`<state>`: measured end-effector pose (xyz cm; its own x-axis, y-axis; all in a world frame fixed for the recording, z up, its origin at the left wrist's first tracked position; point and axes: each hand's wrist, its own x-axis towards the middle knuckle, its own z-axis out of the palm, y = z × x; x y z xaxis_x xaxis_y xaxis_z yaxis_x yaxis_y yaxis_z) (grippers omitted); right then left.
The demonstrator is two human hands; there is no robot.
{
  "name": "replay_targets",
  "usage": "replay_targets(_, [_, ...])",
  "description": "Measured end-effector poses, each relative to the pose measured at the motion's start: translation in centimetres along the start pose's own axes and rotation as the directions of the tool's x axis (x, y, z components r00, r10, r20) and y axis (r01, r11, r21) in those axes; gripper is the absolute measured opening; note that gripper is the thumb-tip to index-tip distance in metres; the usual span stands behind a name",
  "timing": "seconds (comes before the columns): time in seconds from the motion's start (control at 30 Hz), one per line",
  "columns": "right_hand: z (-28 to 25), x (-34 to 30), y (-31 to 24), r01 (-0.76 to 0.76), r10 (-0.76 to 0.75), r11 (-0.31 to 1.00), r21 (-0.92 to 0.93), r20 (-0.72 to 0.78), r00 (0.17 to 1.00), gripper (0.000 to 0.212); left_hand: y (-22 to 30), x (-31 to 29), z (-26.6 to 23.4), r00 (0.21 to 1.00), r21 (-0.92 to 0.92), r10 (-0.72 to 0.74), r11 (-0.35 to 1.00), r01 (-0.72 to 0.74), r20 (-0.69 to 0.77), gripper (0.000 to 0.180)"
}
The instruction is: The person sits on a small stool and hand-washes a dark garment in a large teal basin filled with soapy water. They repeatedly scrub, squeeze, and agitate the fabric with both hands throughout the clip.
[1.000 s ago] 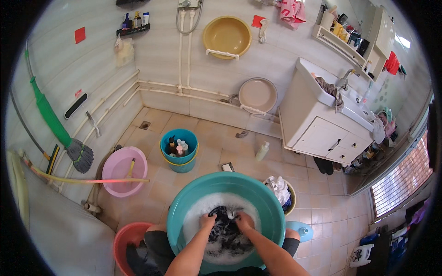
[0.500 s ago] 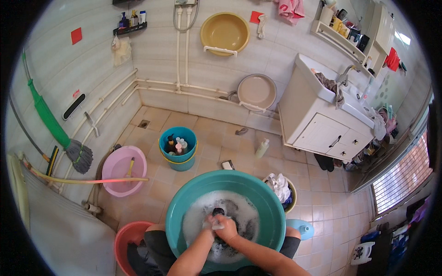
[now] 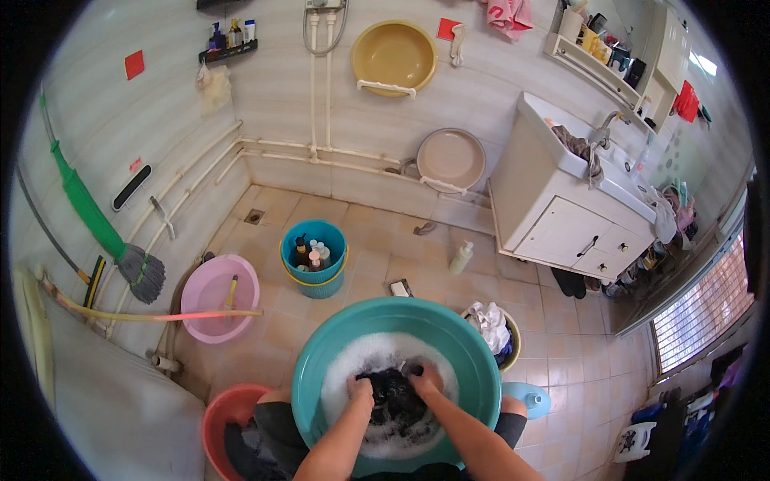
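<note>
Left grip (image 3: pixel 360 389) and right grip (image 3: pixel 427 381) each hold the black cloth (image 3: pixel 395 399) amid suds (image 3: pixel 391 343) inside the teal basin (image 3: pixel 393 316); I judge this the washing step, where a rub would call for bunching it firmly.

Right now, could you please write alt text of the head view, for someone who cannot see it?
A person's left hand and right hand hold dark cloth in a teal basin of suds. On the tiled floor nearby are a pink basin, a blue bucket with bottles and a red tub; a white sink cabinet stands at upper right.
</note>
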<state>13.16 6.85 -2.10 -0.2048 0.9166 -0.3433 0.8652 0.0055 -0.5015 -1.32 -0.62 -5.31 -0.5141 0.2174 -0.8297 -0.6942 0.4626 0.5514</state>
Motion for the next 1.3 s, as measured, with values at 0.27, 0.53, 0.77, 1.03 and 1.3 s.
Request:
replay_targets(0.27, [-1.3, -8.4, -9.0, 0.300, -0.313, 0.842, 0.448, -0.046, 0.949, 0.040, 2.3, -2.5, 0.4, 0.730, -0.248, -0.059, 0.919, 0.306, 0.681, 0.036])
replay_targets(0.53, [-0.8, -5.5, -8.5, 0.277, -0.252, 0.955, 0.108, -0.200, 0.947, 0.034, -0.2, -0.7, 1.4, 0.834, -0.255, 0.097, 0.966, 0.053, 0.543, 0.025])
replay_targets(0.77, [-0.4, -0.4, -1.4, -0.150, 0.200, 0.955, 0.257, -0.177, 0.964, 0.053, 4.2, -7.0, 0.8, 0.937, -0.043, 0.275, 0.961, -0.272, 0.217, 0.047])
replay_targets(1.03, [2.0, 0.0, -0.1, -0.043, 0.092, 0.895, 0.445, -0.089, 0.992, 0.056, 3.1, -5.1, 0.7, 0.996, -0.023, 0.077, 0.997, -0.076, 0.045, 0.048])
replay_targets(1.3, [-2.3, -9.2, -10.5, 0.339, -0.351, 0.883, 0.324, -0.021, 0.936, 0.033, 0.9, -1.7, 0.8, 0.831, -0.257, -0.008, 0.949, 0.181, 0.556, 0.030])
